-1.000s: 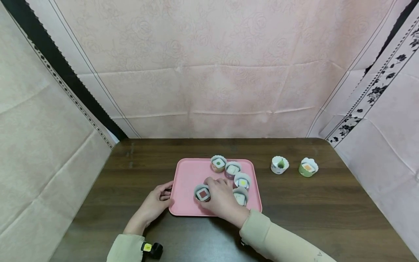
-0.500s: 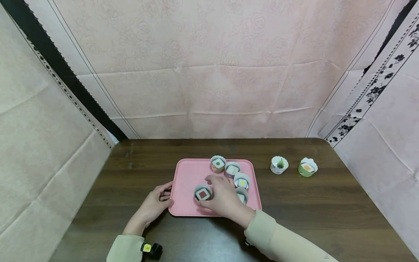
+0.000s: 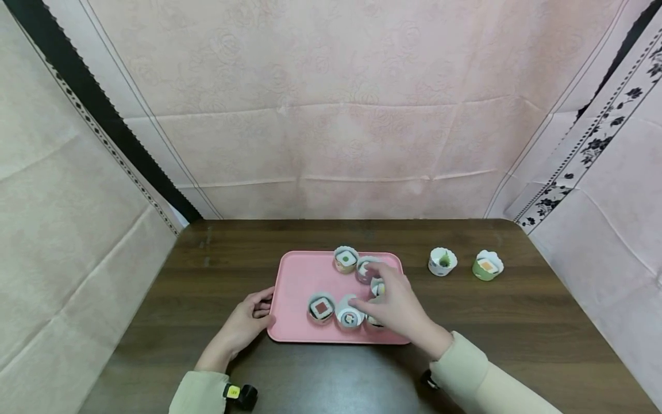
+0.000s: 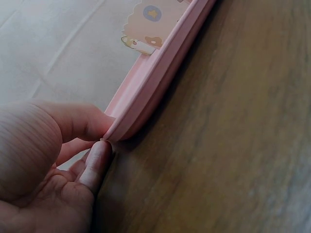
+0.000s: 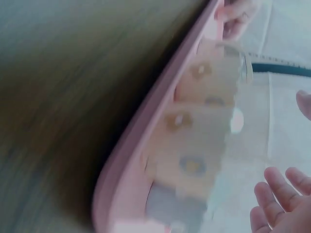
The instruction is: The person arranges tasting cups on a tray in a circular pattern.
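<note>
A pink tray [image 3: 297, 276] lies on the table bearing several small paper baking cups with scalloped rims. One with a red square [image 3: 321, 308] inside stands in the front row, beside a pale cup [image 3: 349, 314] with a round mark inside. My left hand [image 3: 245, 323] pinches the tray's left edge between fingers and thumb; the left wrist view shows this hand [image 4: 73, 150] at the tray's corner. My right hand [image 3: 400, 302] hovers over the tray's right side, thumb and fingers spread, holding nothing. It partly hides the right-hand cups. Its fingers [image 5: 274, 194] look relaxed in the right wrist view.
Two more paper cups stand on the table right of the tray: a white one [image 3: 442, 261] with a green piece and a green one [image 3: 487, 265] with an orange square. Pale cloth [image 3: 336, 144] hangs behind the brown wooden table [image 3: 233, 241].
My right hand has lifted away from the front cups and moved right, its fingers spreading. The pale cup beside the red-square one now shows. My left hand stays at the tray's edge.
</note>
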The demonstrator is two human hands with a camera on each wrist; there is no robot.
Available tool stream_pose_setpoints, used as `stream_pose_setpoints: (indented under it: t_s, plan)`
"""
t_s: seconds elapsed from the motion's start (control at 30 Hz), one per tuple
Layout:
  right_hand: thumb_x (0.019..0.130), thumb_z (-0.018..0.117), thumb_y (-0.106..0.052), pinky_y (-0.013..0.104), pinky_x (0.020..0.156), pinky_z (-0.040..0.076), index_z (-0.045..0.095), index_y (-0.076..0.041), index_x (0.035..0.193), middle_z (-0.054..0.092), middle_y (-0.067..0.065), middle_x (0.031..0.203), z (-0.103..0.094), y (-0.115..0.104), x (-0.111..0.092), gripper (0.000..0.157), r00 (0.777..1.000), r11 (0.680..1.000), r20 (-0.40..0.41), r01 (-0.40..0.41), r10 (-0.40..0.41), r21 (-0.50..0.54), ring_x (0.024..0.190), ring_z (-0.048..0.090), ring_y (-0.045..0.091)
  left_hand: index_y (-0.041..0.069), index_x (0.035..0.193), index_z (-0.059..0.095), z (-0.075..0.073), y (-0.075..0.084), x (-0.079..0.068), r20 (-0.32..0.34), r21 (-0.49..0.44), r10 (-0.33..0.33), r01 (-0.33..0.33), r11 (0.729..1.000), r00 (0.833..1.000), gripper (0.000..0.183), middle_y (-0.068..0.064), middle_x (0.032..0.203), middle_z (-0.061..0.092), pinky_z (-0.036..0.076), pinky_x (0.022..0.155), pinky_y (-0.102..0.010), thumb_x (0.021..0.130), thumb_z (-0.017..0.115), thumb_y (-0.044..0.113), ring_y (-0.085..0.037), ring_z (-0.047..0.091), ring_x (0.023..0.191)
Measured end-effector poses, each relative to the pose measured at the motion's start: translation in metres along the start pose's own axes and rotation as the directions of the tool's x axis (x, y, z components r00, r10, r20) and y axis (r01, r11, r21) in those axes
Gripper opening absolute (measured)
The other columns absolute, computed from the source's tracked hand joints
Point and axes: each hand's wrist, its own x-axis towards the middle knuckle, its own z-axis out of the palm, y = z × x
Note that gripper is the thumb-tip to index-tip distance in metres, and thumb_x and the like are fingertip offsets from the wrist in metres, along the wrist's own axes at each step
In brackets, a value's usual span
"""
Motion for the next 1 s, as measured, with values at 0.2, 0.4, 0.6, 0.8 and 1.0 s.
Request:
stream_pose_setpoints:
  t_s: [0.2,0.4,0.6,0.8,1.0]
  plan:
    - [0.064,0.070,-0.056,0.042,0.084,0.036,0.048,-0.024,0.117,0.055,-0.008,0.105,-0.025,0.020,-0.007,0.066,0.999,0.999,-0.035,-0.024,0.023,-0.037,0.101,0.047,0.017,0.018,0.131,0.046,0.001,0.000,0.000,-0.007,-0.001,-0.006,0.006,1.000,1.000,0.061,-0.004,0.120,0.044,0.048,0.075,-0.027,0.076,0.065,-0.001,-0.020,0.052,0.098]
    - [0.063,0.070,-0.056,0.039,0.084,0.038,0.047,-0.022,0.118,0.054,-0.007,0.105,-0.047,0.039,-0.015,0.069,0.996,0.997,-0.073,-0.049,0.045,-0.059,0.101,0.049,0.013,0.016,0.131,0.046,0.001,0.001,-0.001,0.002,-0.003,-0.001,0.001,1.000,1.000,0.061,-0.006,0.121,0.043,0.047,0.076,-0.028,0.076,0.065,-0.002,-0.021,0.051,0.099]
    - [0.062,0.074,-0.052,0.038,0.083,0.037,0.047,-0.021,0.118,0.056,-0.005,0.105,-0.070,0.064,-0.020,0.069,0.987,0.993,-0.144,-0.085,0.071,-0.088,0.100,0.049,0.013,0.018,0.131,0.046,0.000,0.003,0.001,0.011,-0.002,0.003,-0.003,1.000,1.000,0.060,-0.006,0.122,0.043,0.047,0.078,-0.029,0.077,0.065,-0.001,-0.021,0.050,0.099]
    - [0.062,0.073,-0.052,0.039,0.082,0.035,0.044,-0.016,0.121,0.055,-0.002,0.104,-0.095,0.095,-0.027,0.074,0.970,0.982,-0.210,-0.149,0.123,-0.115,0.100,0.049,0.019,0.017,0.132,0.044,0.000,0.003,0.000,0.011,0.009,0.009,-0.009,1.000,1.000,0.060,-0.004,0.122,0.043,0.045,0.080,-0.030,0.077,0.064,-0.001,-0.020,0.050,0.099]
    - [0.066,0.073,-0.048,0.041,0.082,0.036,0.042,-0.008,0.123,0.053,0.006,0.107,-0.116,0.122,-0.028,0.076,0.949,0.969,-0.272,-0.205,0.162,-0.138,0.100,0.049,0.026,0.018,0.132,0.044,0.000,0.002,-0.001,0.004,0.017,-0.006,0.006,1.000,1.000,0.061,-0.003,0.121,0.043,0.046,0.079,-0.030,0.077,0.064,0.000,-0.019,0.050,0.099]
